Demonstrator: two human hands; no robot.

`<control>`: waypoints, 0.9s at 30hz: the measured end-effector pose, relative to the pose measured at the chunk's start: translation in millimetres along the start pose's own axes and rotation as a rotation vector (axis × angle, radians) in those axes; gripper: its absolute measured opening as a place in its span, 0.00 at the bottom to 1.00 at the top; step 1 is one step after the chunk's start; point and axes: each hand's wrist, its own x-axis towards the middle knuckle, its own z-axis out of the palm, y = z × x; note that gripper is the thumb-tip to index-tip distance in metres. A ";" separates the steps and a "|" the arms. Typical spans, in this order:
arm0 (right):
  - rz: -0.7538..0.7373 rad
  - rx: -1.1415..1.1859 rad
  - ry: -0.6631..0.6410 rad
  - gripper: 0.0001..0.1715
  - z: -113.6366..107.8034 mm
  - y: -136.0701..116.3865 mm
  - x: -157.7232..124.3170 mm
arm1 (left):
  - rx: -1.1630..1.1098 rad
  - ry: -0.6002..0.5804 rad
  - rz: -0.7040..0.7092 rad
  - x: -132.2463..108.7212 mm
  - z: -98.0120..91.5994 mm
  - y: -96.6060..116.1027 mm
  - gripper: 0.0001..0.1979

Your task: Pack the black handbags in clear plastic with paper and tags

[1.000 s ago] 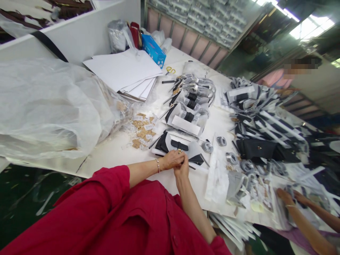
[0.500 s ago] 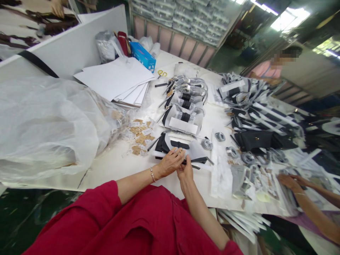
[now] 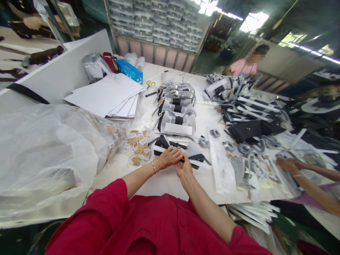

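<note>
Just in front of me on the table lies a black handbag (image 3: 161, 142), partly covered by whitish wrapping sheets, with loose black strips across it. My left hand (image 3: 168, 158), a bracelet at its wrist, has its fingers closed over the near middle edge of the bag, by a small gold-coloured fitting. From below and to the right, my right hand (image 3: 185, 167) grips the same edge with its thumb up. The fingertips of both hands meet there and hide the exact spot held. A coiled strap in clear wrap (image 3: 204, 142) lies just past the bag's right end.
Behind the bag stands a row of wrapped bags (image 3: 178, 122). Paper tags (image 3: 138, 145) and a large plastic sheet (image 3: 47, 152) lie left, white sheets (image 3: 106, 94) and yellow scissors (image 3: 150, 83) farther back. On the right are more bags (image 3: 247, 129) and a co-worker's hands (image 3: 288, 164).
The whole view has shifted and turned slightly. Both hands stay at the near middle edge of the bag, and the black strips at its right end lie a little differently.
</note>
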 end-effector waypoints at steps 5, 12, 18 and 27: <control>0.066 -0.143 -0.252 0.16 -28.9 -10.9 -27.9 | -0.029 -0.039 -0.053 1.2 -11.2 -5.8 0.17; -0.911 -0.803 -0.700 0.24 -33.8 -63.2 -62.9 | -0.045 -0.009 0.008 -19.7 2.5 4.0 0.13; -1.451 -2.066 -0.612 0.64 -40.2 -75.0 -21.1 | 0.037 0.132 -0.027 -23.1 -2.6 14.8 0.11; -1.758 -2.070 -0.425 0.62 -75.8 -80.8 -7.8 | 0.021 0.166 -0.219 -11.4 -7.3 12.0 0.12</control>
